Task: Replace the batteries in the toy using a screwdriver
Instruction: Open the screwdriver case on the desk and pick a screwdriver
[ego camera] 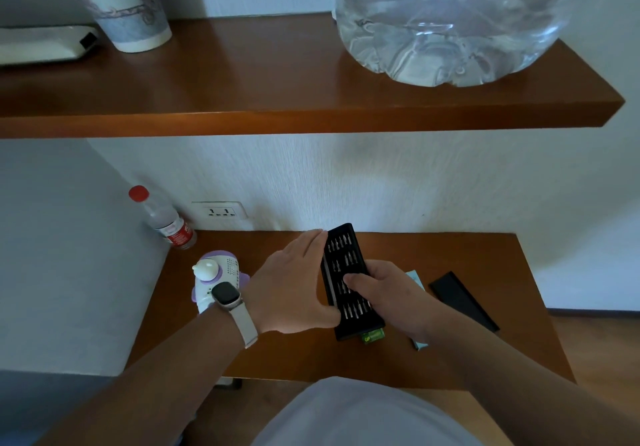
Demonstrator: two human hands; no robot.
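A black screwdriver bit case (343, 255) lies open above the middle of the wooden desk (485, 265), rows of small metal bits showing. My right hand (388, 293) grips the case from its right side, thumb across the bits. My left hand (298, 282) lies along its left edge with straight fingers touching it, a watch on the wrist. The white and purple toy (218, 275) stands at the desk's left. A green battery pack (374, 336) peeks out under the case's near end.
The case's black lid (464, 301) lies to the right, with a pale blue box (417, 282) partly hidden by my right hand. A red-capped bottle (162, 218) stands by the wall socket (220, 210). A wooden shelf (277, 99) overhangs, bearing a cup (121, 5) and clear jug (450, 29).
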